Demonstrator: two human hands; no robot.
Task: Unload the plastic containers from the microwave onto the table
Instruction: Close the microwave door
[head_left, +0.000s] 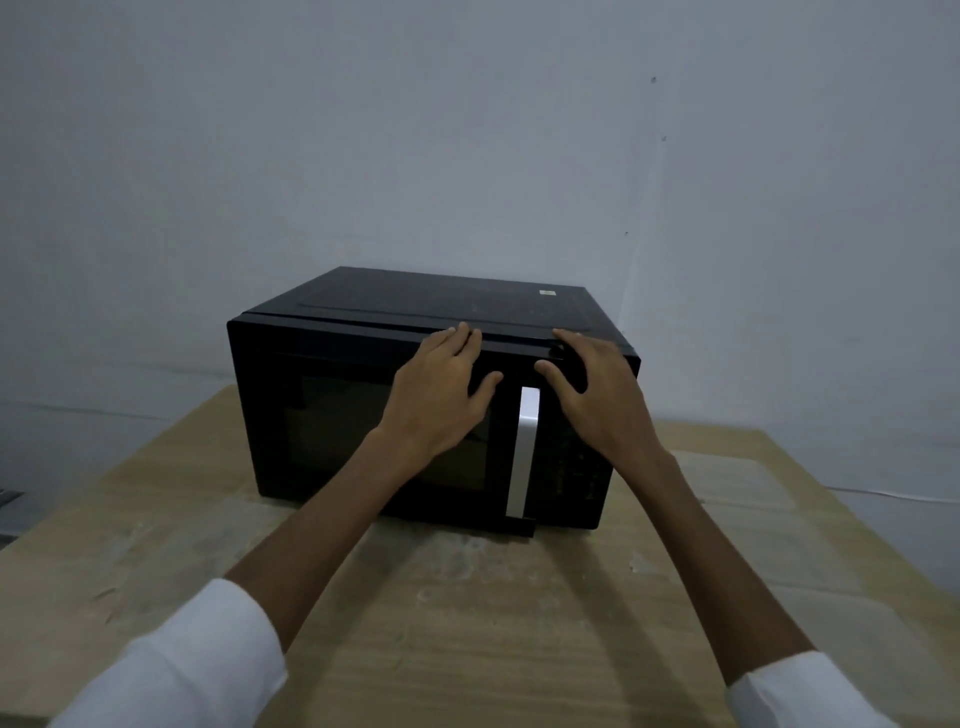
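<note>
Head view: black microwave (415, 405) sat on the wooden table (467, 623), toward its far side, close to the grey wall (467, 130). Its door (363, 426) looked almost shut; the lower corner by the silver handle (523, 452) stood slightly proud of the body. We could not see any plastic containers; the door window was too dark to tell what was inside.

Our left hand (441, 395) lay flat on the upper part of the door, left of the handle, fingers spread loosely, fingertips at the microwave's top front edge, gripping nothing. Our right hand (597, 395) rested on the control panel (582, 467), right of the handle, fingers spread and curled over the top edge, thumb near the handle's upper end, also holding nothing. White sleeves (182, 670) showed on both forearms, nearest us, well in front of the microwave.
</note>
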